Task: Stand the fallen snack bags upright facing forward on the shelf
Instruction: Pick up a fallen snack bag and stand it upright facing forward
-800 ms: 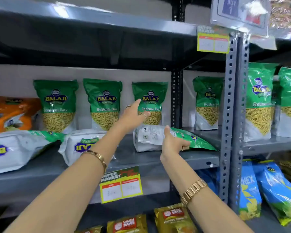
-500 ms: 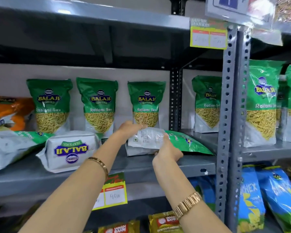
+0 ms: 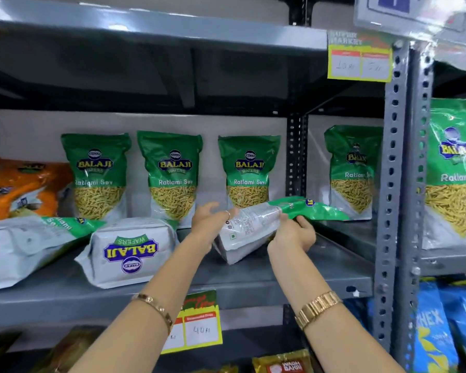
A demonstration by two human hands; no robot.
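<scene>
A green and white snack bag (image 3: 249, 228) is lifted and tilted over the grey shelf (image 3: 293, 275), its white back towards me and its green top pointing right. My left hand (image 3: 211, 224) holds its left side and my right hand (image 3: 293, 235) grips its lower right edge. Two more fallen bags lie on the shelf to the left: one (image 3: 131, 251) with its base facing me and its logo upside down, another (image 3: 30, 246) at the far left. Three upright green bags (image 3: 170, 173) stand along the back wall.
An orange bag (image 3: 24, 184) lies at the back left. Perforated grey uprights (image 3: 404, 184) bound the shelf on the right, with upright green bags (image 3: 455, 173) beyond them. Price tags (image 3: 197, 327) hang from the shelf edges. Blue bags (image 3: 447, 327) and yellow packets sit below.
Both hands closed on the fallen bag at the right and raised it off the shelf, tilting its left end down. The camera moved closer.
</scene>
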